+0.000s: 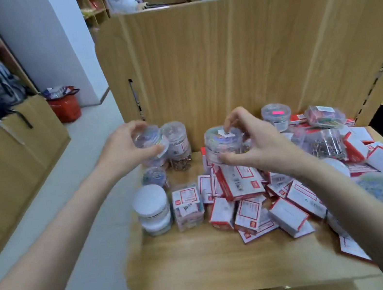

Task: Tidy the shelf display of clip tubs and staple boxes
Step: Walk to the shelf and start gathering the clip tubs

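head view, left hand: left hand point(125, 148) grips a clear round plastic tub of coloured clips point(150, 142), fingers curled over its lid, thumb on the near side; tub sits atop the back-left stack, touching a second clear tub of brownish clips point(177, 144)
head view, right hand: right hand point(255, 145) holds another clear round tub with a white label on its lid point(223, 141), thumb at the front wall, fingers arched over the top; tub is raised over the box heap
why held so: likely top grips for lifting and setting tubs straight down into the left-hand row, my read only
sorted corner: white-lidded round tub stack point(152, 209) and small clear square box with red-white label point(187, 207) stand upright at front left, just beside each other
unsorted: red-and-white cardboard staple boxes point(240, 187) lie jumbled and tilted centre to right; clear tub with pink sticker point(276, 114) and flat clear clip pack point(324, 115) at back right
surface: light wood-grain shelf board point(206, 265) with tall wooden back panel point(233, 55)
room: stationery shop; pale floor, red basket point(65, 108) by a white pillar, backpacks on left shelving, a person at a far counter
progress: early to mid, most boxes not yet lined up
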